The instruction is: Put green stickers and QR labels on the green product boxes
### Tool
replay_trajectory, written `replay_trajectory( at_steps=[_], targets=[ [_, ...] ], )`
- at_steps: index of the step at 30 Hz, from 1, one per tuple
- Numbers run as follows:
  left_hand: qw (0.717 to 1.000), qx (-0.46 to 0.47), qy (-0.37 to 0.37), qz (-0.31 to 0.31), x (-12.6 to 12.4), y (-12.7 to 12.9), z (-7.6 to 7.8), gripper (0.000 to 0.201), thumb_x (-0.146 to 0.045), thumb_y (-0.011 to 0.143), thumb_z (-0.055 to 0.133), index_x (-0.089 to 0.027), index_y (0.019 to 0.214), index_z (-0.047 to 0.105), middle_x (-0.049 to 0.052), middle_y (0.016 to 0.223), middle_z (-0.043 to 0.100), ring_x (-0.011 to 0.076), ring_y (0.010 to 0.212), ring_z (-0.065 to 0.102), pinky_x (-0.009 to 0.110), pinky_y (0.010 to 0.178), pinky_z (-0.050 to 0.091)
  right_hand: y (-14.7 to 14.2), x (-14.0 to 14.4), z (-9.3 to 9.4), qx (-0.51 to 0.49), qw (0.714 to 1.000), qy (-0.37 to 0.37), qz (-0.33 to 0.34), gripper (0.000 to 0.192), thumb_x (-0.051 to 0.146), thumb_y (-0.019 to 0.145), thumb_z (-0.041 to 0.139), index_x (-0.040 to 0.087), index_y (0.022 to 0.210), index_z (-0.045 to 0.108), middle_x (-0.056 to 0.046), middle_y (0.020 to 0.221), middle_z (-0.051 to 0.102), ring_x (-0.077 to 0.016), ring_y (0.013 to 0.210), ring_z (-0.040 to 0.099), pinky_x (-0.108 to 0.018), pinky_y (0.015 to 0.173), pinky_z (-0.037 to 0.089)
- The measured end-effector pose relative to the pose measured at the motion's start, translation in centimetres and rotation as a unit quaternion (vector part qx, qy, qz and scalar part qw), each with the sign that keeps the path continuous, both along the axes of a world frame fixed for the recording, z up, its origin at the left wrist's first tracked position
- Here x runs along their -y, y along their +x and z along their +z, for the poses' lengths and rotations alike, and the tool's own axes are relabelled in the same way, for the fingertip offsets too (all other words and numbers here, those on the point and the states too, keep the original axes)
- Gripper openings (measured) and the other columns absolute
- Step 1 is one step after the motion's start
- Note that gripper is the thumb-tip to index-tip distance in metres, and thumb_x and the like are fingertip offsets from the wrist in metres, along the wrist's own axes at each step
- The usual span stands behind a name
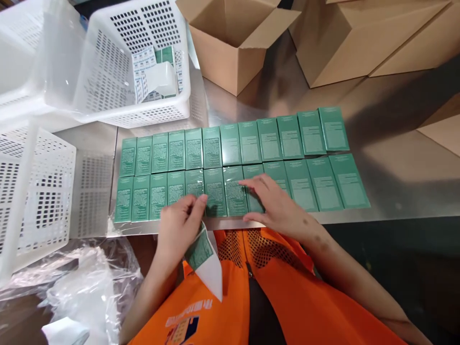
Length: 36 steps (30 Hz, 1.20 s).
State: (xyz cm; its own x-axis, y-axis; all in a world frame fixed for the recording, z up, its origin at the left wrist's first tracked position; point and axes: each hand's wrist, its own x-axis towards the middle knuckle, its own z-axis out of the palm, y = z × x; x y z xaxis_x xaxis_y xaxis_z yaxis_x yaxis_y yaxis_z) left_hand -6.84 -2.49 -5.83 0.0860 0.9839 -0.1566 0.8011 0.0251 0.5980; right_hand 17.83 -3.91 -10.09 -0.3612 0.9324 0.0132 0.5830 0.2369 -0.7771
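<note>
Two rows of several flat green boxes lie side by side on a steel table. My left hand grips one green box at the table's near edge, its white end pointing down toward my orange vest. My right hand rests flat, fingers spread, on the front-row boxes near the middle. Some of the left boxes look wrapped in clear film.
A white perforated basket at the back left holds a few more boxes. Another white basket stands at the left. Open cardboard cartons sit at the back. Crumpled clear plastic lies at the lower left.
</note>
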Motion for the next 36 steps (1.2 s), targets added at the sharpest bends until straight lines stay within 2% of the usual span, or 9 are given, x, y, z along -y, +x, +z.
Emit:
replay_trajectory(
  at_steps=[6,9,11,14,19,26,31,33,36],
  targets=[
    [0.960,0.031,0.216,0.176,-1.7,0.9,1.1,0.036,-0.044,0.094,0.058,-0.020,0.068,0.062,-0.003,0.055,0.058,0.0131,0.053,0.053,0.025,0.057,0.036,-1.8,2.4,2.4,-0.148,0.987,-0.056,-0.012,0.082,0.053,0.066,0.087,0.030,0.136,0.050,-0.010,0.127,0.060,-0.0272,0.114,0.063,-0.041,0.091,0.057],
    [0.941,0.111,0.247,0.203,-2.8,1.7,1.2,0.037,-0.045,0.095,0.056,-0.019,0.069,0.063,-0.002,0.056,0.058,0.0131,0.055,0.053,0.025,0.058,0.037,-4.2,2.6,2.5,-0.244,0.964,-0.066,-0.086,0.061,0.045,0.076,0.083,0.029,0.127,0.054,-0.004,0.104,0.069,-0.0197,0.092,0.070,-0.030,0.074,0.060],
    [0.938,0.233,0.187,0.176,-3.3,1.3,1.3,0.033,-0.051,0.091,0.062,-0.019,0.082,0.068,-0.003,0.055,0.056,0.0120,0.051,0.049,0.024,0.054,0.037,-4.9,2.0,2.2,-0.277,0.947,-0.042,-0.158,0.036,0.031,0.084,0.074,0.027,0.116,0.059,0.000,0.086,0.069,-0.0152,0.076,0.070,-0.025,0.065,0.058],
    [0.918,0.386,-0.016,0.085,-3.6,-0.2,1.2,0.046,-0.046,0.069,0.085,-0.021,0.105,0.071,-0.005,0.059,0.060,0.0112,0.051,0.050,0.022,0.051,0.039,-4.7,0.5,2.0,-0.251,0.946,0.029,-0.205,0.024,0.025,0.083,0.074,0.025,0.106,0.065,-0.004,0.098,0.070,-0.0161,0.080,0.070,-0.027,0.064,0.058],
    [0.897,0.422,-0.117,0.068,-3.0,-1.4,0.7,0.029,-0.035,0.065,0.089,-0.018,0.083,0.074,0.000,0.068,0.069,0.0113,0.056,0.058,0.021,0.053,0.044,-4.3,-0.8,2.7,-0.142,0.960,0.187,-0.153,0.022,0.033,0.085,0.076,0.025,0.105,0.072,-0.007,0.107,0.071,-0.0234,0.104,0.065,-0.040,0.091,0.055],
    [0.887,0.443,-0.094,0.088,-2.8,-0.9,0.9,0.035,-0.045,0.065,0.088,-0.017,0.075,0.069,-0.001,0.061,0.063,0.0097,0.051,0.050,0.020,0.051,0.040,-5.0,-0.8,2.6,-0.144,0.973,0.096,-0.151,0.019,0.031,0.089,0.070,0.027,0.107,0.070,0.001,0.079,0.073,-0.0183,0.082,0.070,-0.033,0.078,0.054],
    [0.888,0.434,-0.089,0.123,-3.5,-0.2,-0.2,0.036,-0.049,0.065,0.085,-0.017,0.073,0.069,-0.001,0.062,0.063,0.0103,0.053,0.049,0.021,0.051,0.037,-4.7,-0.8,1.9,-0.013,0.932,0.341,-0.119,0.013,0.019,0.095,0.059,0.026,0.092,0.070,-0.003,0.106,0.076,-0.0224,0.108,0.065,-0.042,0.094,0.047],
    [0.891,0.422,-0.069,0.152,-4.3,0.1,-0.9,0.032,-0.045,0.068,0.081,-0.017,0.075,0.068,-0.002,0.062,0.060,0.0098,0.053,0.047,0.021,0.050,0.035,-4.7,0.0,2.4,0.032,0.907,0.417,-0.046,0.017,0.014,0.094,0.059,0.027,0.091,0.069,0.001,0.101,0.077,-0.0197,0.109,0.064,-0.041,0.099,0.042],
    [0.895,0.390,-0.013,0.215,-5.9,0.1,-1.5,0.024,-0.039,0.070,0.074,-0.019,0.074,0.062,-0.006,0.059,0.050,0.0094,0.051,0.041,0.021,0.049,0.032,-4.2,1.3,4.5,-0.008,0.908,0.394,0.142,0.019,0.015,0.100,0.054,0.026,0.091,0.068,0.007,0.086,0.076,-0.0113,0.102,0.066,-0.034,0.104,0.040]
  ],
)
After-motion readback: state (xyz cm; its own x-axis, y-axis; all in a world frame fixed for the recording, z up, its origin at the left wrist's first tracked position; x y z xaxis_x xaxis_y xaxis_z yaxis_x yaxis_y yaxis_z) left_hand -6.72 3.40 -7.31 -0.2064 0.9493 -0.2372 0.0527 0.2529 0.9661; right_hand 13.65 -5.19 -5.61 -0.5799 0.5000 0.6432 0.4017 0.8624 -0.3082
